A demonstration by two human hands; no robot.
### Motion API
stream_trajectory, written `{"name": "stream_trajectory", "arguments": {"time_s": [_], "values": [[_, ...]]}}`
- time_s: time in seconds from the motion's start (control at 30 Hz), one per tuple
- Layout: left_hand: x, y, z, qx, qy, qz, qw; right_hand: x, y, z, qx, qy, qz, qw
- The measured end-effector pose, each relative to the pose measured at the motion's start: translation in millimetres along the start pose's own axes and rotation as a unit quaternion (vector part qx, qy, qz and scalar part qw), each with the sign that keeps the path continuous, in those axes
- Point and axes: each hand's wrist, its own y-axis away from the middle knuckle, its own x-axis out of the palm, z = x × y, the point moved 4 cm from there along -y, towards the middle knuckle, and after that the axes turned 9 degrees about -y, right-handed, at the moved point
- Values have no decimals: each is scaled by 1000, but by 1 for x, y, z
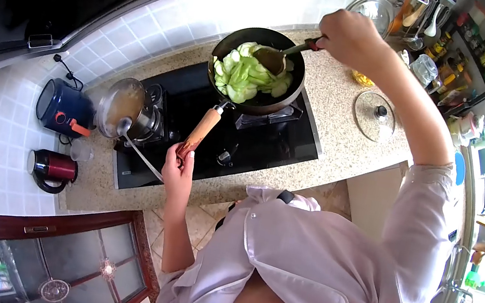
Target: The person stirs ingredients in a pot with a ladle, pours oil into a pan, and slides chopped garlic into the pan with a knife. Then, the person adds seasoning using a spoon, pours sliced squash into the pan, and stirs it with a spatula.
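Observation:
A dark wok (295,90) rests on the right burner of the black stove (204,152), with pale green vegetable slices (239,72) heaped inside. My left hand (179,167) is wrapped round the end of the wok's wooden handle (205,125). Above the wok's right rim, my right hand (346,36) grips the handle of a spatula (270,59). The spatula's blade lies among the slices at the right side of the heap.
On the left burner stands a pot (144,122) beside a glass lid and a ladle (124,126). Further left are a blue appliance (62,105) and a red kettle (56,166). A glass lid (374,117) lies on the right counter; bottles (451,73) stand behind.

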Motion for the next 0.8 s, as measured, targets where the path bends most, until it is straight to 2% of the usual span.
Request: {"name": "stream_trajectory", "arguments": {"time_s": [0.07,0.17,0.2,0.27,0.3,0.33,0.4,0.53,0.6,0.63,0.7,0.8], "values": [[1,0,-2,5,-6,-3,1000,-5,-3,-1,-36,35,-39,998],[1,0,0,11,-9,-8,1000,10,-24,-4,-15,125,45,991],[1,-1,1,13,-5,-7,1000,16,-30,-6,-18,125,42,991],[-1,-2,-7,2,-5,-10,1000,37,-42,-20,81,97,133,983],[-1,-2,-7,1,-5,-9,1000,51,-53,-41,81,52,120,988],[0,-1,-6,0,-4,-8,1000,89,-80,-85,75,-45,162,983],[-1,-1,-5,-7,-4,-10,1000,116,-89,-108,142,-220,270,926],[0,-2,-3,-12,-27,1,1000,139,-72,-94,125,-288,250,916],[1,0,-1,-10,-29,7,1000,139,-64,-78,29,-279,196,939],[2,0,1,-2,-15,-5,1000,122,-51,-66,-36,-249,133,959],[4,-2,4,22,3,-17,1000,99,-34,-46,-48,-217,124,967],[4,-1,1,8,-6,-14,1000,63,-9,-21,-79,-150,118,978]]}}
